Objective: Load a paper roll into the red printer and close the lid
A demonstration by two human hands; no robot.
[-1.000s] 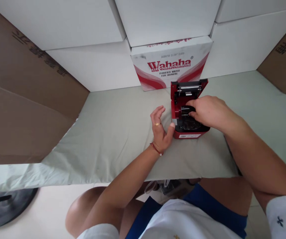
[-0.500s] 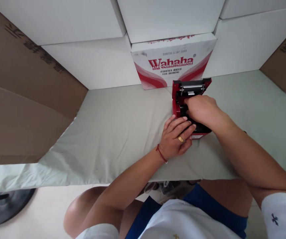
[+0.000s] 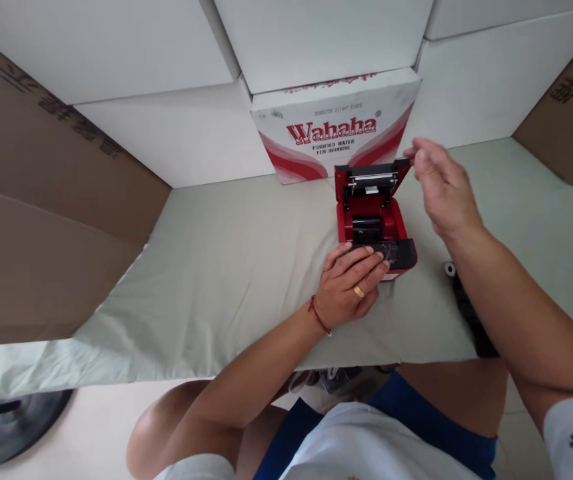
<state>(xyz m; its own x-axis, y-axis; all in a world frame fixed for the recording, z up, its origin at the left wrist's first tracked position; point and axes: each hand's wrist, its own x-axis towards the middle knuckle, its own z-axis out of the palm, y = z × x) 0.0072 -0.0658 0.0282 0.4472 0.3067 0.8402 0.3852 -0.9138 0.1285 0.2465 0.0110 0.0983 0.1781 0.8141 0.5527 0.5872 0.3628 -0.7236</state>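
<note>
Head view: left hand point(image 3: 350, 283), laid unclenched on the red device point(image 3: 397, 228) behind the table's point(image 3: 226, 307) front edge, might be pinched by a dropped lid point(image 3: 372, 169) — right hand's point(image 3: 442, 187) hold unclear.

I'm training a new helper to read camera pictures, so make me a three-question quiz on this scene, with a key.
1. True or false: the lid of the red machine is closed.
2. The left hand rests on:
a) the white carton
b) the near end of the machine
c) the brown box
3. Fill in the colour: the roll inside the machine is ____.

Key: 1. False, it stands open. 2. b. 3. Black.
</note>
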